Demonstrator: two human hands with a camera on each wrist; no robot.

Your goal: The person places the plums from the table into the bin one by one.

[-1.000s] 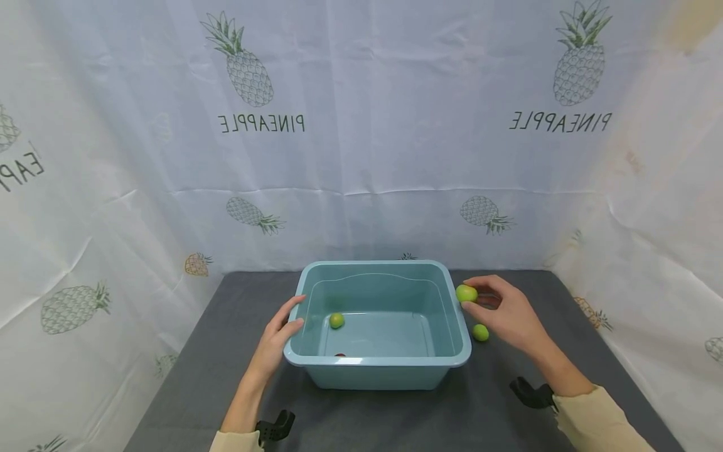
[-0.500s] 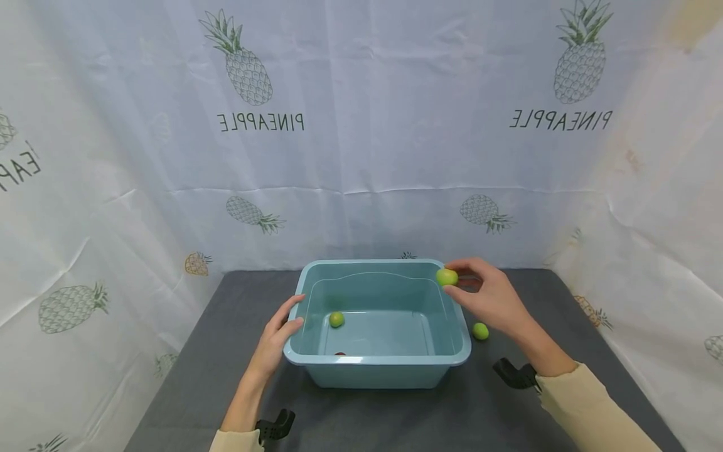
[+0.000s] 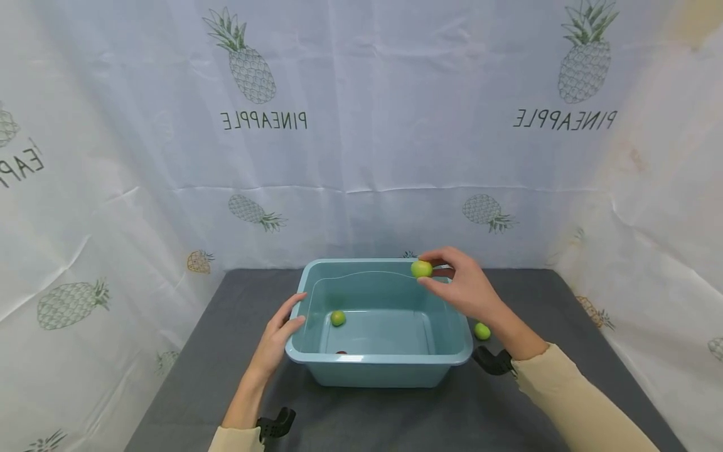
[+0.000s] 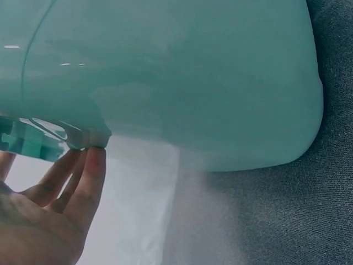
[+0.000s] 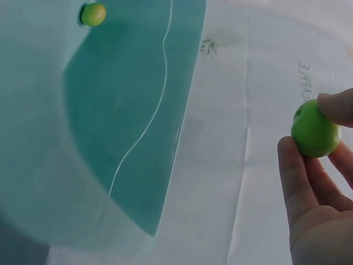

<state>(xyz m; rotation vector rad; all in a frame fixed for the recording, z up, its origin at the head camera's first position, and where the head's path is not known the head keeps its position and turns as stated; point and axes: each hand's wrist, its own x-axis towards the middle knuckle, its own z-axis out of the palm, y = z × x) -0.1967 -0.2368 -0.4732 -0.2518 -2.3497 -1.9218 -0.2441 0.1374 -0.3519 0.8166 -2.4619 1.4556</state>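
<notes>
The right hand (image 3: 460,289) pinches a green fruit (image 3: 421,269) above the far right corner of a blue tub (image 3: 378,367) mid-tabletop. The left hand (image 3: 278,336), fingers relaxed, touches the tub's left rim. One green fruit in the tub (image 3: 337,318); another on the tabletop (image 3: 482,331), just right of it.

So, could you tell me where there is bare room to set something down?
Bare grey cloth lies left of the tub and in front of it. Right of it, a green fruit and the right hand crowd the cloth.

One fruit (image 3: 337,318) inside the basin (image 3: 378,360), another (image 3: 482,331) on the table (image 3: 186,370) right of it.
</notes>
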